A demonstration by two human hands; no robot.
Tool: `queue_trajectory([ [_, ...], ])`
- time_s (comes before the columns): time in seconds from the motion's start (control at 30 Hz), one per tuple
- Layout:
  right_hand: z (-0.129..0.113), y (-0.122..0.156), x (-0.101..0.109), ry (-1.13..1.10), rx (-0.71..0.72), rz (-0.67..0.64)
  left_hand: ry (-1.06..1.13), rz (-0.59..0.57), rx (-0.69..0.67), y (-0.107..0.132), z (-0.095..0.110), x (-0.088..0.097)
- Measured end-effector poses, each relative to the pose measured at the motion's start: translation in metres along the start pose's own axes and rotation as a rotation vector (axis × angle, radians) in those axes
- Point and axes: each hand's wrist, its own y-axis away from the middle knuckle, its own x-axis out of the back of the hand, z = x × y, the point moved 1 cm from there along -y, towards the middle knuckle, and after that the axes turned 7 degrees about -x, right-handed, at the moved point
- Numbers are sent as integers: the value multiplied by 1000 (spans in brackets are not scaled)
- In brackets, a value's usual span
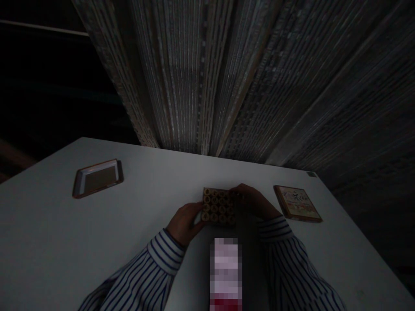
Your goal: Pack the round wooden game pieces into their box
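Note:
A small square wooden board (218, 206) with rows of round pieces lies on the white table (136, 233) in front of me. My left hand (184, 224) grips its near left edge, fingers curled against the side. My right hand (254, 201) rests at its right edge, fingers bent over the top right corner. Both arms wear striped sleeves. The light is dim and the fine detail of the pieces cannot be made out.
A flat rectangular tray with a brown centre (97, 177) lies at the far left of the table. A brown square lid or board with a pale printed face (297, 203) lies to the right. Tall stacks of cardboard sheets (227, 77) stand behind the table.

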Motion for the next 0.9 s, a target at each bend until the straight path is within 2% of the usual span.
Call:
queue_trajectory([
  [0.23,-5,1,5,16,12,59,-5,-13,0,-1,1,1],
  [0.43,-15,-4,-1,117,109,146,0,-12,-3,-1,1,1],
  [0.6,-27,-5,-5,266,103,95,-5,2,0,0,1,0],
  [0.9,-26,-5,-7,285,88,65,-4,12,-9,1,-1,-1],
])
